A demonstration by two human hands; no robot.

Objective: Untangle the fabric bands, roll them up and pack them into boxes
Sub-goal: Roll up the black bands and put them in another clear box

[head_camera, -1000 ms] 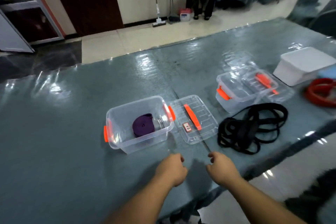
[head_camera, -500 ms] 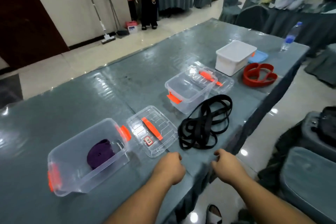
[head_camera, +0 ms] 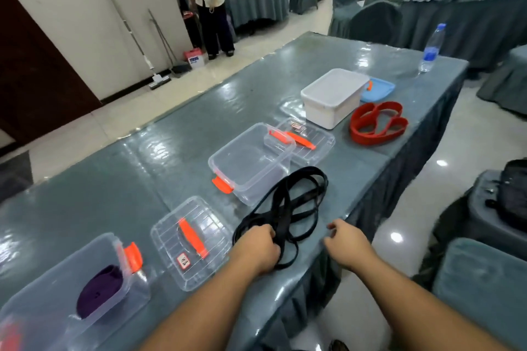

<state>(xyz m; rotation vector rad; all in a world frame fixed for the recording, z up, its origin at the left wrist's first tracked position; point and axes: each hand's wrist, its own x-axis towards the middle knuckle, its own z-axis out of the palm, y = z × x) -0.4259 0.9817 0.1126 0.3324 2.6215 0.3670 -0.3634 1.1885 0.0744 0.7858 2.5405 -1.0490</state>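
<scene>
A tangled black fabric band (head_camera: 293, 202) lies near the table's front edge. My left hand (head_camera: 258, 246) is curled around the near end of its loops. My right hand (head_camera: 346, 245) hovers just right of the band with fingers loosely curled, holding nothing. A rolled purple band (head_camera: 98, 291) sits inside a clear box (head_camera: 42, 288) at the lower left; its lid (head_camera: 191, 239) lies beside it. An empty clear box (head_camera: 251, 162) with orange latches stands behind the black band, its lid (head_camera: 309, 141) just beyond. A red band (head_camera: 377, 122) lies farther right.
A white box (head_camera: 333, 97) and a blue lid (head_camera: 377, 88) stand at the far right of the grey table (head_camera: 142, 179). A water bottle (head_camera: 430, 48) is near the far corner. Covered chairs (head_camera: 482, 285) stand right of the table; a person (head_camera: 209, 3) stands by the wall.
The view has swung right along the table. My left hand moved forward from the table edge onto the black band and took hold of it. My right hand moved alongside.
</scene>
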